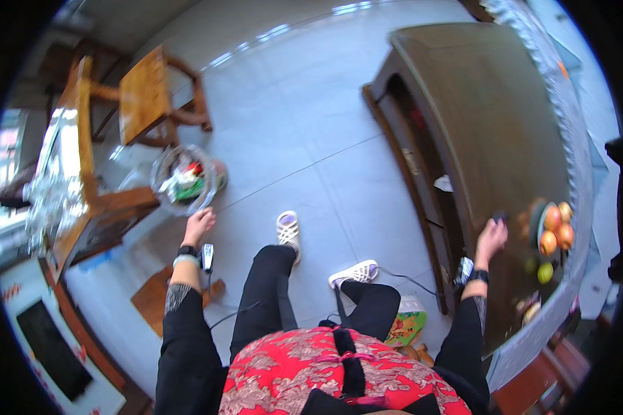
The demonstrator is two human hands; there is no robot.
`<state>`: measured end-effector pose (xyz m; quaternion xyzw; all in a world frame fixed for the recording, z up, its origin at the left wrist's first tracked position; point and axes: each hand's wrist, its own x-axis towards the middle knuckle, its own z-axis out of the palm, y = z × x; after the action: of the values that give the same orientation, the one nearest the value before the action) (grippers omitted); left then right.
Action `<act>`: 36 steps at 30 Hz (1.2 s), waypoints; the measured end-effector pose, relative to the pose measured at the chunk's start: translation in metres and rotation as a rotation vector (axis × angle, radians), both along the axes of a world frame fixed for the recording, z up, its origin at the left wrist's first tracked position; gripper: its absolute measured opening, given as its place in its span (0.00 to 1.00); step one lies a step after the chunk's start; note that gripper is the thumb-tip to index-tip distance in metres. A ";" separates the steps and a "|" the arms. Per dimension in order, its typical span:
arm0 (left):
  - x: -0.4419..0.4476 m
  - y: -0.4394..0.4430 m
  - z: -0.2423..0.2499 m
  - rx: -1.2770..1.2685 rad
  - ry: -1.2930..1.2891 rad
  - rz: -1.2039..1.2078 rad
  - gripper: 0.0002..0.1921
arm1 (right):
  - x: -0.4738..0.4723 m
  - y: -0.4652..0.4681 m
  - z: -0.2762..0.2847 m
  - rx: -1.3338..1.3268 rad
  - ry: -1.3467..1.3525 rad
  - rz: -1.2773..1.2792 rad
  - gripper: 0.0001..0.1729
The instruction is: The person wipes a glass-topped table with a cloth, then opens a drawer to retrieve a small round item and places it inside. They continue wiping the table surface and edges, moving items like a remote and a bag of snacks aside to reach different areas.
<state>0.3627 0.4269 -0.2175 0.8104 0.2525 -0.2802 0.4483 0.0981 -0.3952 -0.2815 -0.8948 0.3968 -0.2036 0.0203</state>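
My left hand (201, 223), its fingers curled in, is beside the rim of a clear plastic waste bin (207, 194); I see nothing in it. Crumpled wrappers (187, 179) in white, green and red fill the bin. My right hand (491, 239) is over the top of a dark wooden cabinet (498, 119), pinching a small dark object (500, 217) too blurred to name. To the right of that hand, a plate (541, 228) holds several reddish-yellow fruits (556, 228). A yellow-green fruit (545, 272) sits near the plate.
A wooden chair (145, 96) and a glass-topped table (62, 145) stand at the left. A wooden stool (158, 298) is low on the left. A printed bag (407, 321) lies by my leg. Cables (410, 280) hang near my legs above the tiled floor (290, 124).
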 end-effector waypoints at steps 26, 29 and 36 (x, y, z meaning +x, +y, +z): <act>-0.048 -0.526 -0.173 -0.909 0.193 -1.025 0.33 | 0.030 0.130 -0.108 1.389 -0.657 0.488 0.35; -0.105 -0.554 -0.200 -1.026 0.305 -1.010 0.37 | 0.003 0.138 -0.133 1.865 -0.872 0.388 0.32; -0.121 -0.520 -0.226 -0.758 0.367 -0.924 0.16 | -0.033 0.161 -0.147 1.730 -0.398 0.093 0.33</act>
<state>0.2420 -0.0928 -0.4439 0.5593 -0.1684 -0.6498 0.4864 0.0653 -0.2344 -0.4287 -0.5297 0.3640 0.0168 0.7659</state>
